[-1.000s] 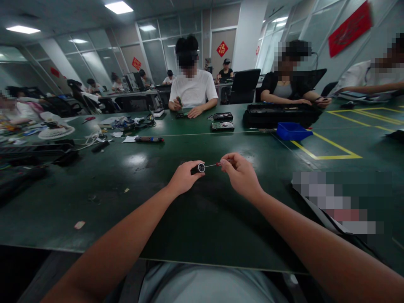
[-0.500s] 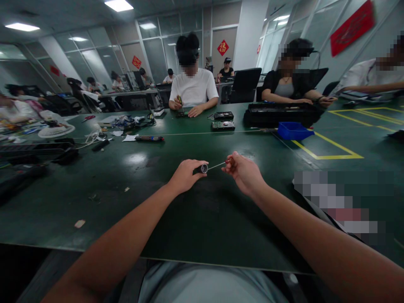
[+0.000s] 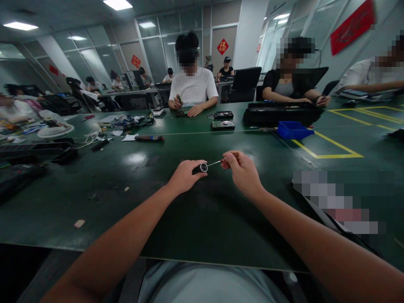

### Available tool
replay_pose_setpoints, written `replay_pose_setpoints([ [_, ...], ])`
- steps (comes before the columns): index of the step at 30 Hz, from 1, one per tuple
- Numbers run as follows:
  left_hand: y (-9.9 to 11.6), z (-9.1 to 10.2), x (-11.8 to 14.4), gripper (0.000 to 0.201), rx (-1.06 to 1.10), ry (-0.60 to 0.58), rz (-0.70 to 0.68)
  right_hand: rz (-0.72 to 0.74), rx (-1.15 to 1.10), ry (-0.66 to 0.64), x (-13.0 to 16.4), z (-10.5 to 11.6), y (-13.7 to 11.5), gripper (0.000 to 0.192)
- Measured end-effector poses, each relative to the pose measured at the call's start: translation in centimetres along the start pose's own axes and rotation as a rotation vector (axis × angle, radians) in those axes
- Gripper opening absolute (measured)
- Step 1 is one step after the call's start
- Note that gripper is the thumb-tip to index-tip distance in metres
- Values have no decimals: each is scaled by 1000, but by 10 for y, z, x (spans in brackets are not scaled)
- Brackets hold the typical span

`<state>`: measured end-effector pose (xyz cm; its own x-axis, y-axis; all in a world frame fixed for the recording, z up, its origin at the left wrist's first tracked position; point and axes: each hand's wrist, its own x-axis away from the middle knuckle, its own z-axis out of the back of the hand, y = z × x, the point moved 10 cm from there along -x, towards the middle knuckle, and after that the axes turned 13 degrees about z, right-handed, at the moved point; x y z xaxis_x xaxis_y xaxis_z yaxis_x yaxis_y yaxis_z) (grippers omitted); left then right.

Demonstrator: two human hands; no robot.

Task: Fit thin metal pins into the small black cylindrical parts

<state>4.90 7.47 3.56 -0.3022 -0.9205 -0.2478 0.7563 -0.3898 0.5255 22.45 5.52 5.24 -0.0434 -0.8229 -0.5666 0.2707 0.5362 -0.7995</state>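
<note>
The small black round part with a shiny silver end (image 3: 201, 168) sat just above the dark green table (image 3: 202, 219), held in the curled fingers of the left hand (image 3: 184, 176). It looked light, hard and a bit slippery, so the black side seemed the best place to grip it. The right hand (image 3: 242, 173) pinched the red handle of a thin metal screwdriver (image 3: 217, 162) whose tip met the silver end, and a blue plastic tray (image 3: 292, 130) lay well apart behind.
</note>
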Motion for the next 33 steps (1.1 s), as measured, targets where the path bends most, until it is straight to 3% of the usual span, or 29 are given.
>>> replay_pose_setpoints([
  [9, -3, 0, 1, 41, 5, 6, 17, 67, 348, -49, -1, 8, -22, 43],
  [16, -3, -3, 1, 40, 23, -14, 18, 230, 274, -139, 2, -5, -33, 21],
  [24, -3, -2, 2, 39, 18, -20, 16, 138, 354, -191, 0, -6, -27, 35],
  [33, -5, -2, 1, 39, 15, -18, 28, 230, 362, -255, 4, -13, -37, 28],
])
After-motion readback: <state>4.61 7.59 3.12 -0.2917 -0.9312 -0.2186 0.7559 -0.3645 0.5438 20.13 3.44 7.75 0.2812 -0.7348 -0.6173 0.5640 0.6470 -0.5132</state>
